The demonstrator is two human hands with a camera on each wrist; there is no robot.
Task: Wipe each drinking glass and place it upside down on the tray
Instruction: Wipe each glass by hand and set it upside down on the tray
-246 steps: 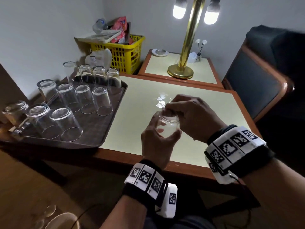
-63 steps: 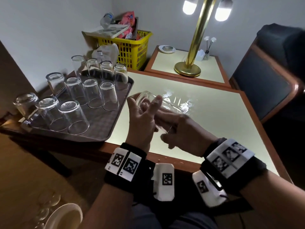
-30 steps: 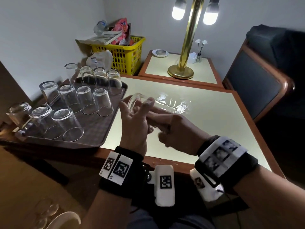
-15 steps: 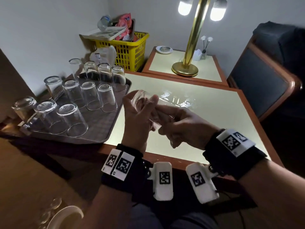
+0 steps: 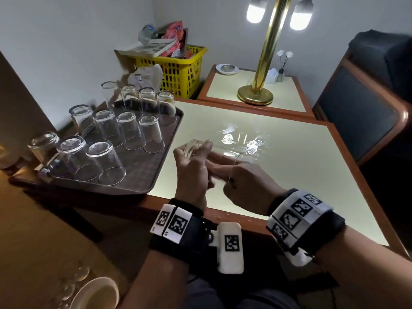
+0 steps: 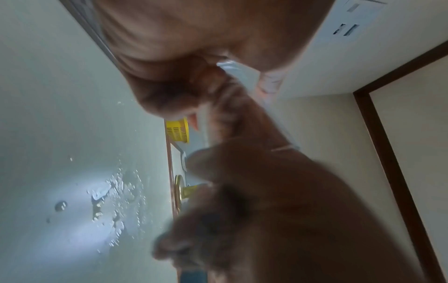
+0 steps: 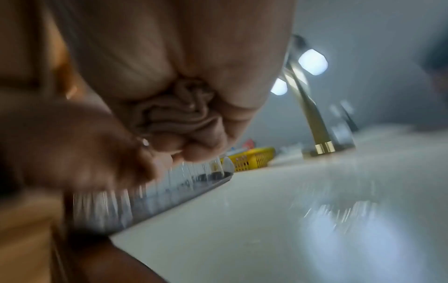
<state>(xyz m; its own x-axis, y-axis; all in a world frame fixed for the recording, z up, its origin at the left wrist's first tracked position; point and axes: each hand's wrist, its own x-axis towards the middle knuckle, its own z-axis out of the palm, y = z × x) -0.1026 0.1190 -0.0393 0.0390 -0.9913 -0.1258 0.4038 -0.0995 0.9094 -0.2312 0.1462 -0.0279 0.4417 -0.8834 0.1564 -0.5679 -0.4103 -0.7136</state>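
Note:
A clear drinking glass lies on its side over the table's near edge, base to the left. My left hand grips its base end, thumb on top. My right hand has its fingers pushed in through the rim. In the right wrist view a crumpled beige cloth is bunched in that hand. The left wrist view shows the glass against my left palm. Several glasses stand upside down on the brown tray at the left.
Water drops glisten on the cream table just beyond my hands. A yellow basket sits behind the tray, a brass lamp on the side table, an armchair at the right. A white dish lies low at the left.
The glass, held upright eight seconds ago, now lies sideways. Over the last second my right wrist has twisted with its fingers inside the glass. The left hand's grip stayed the same.

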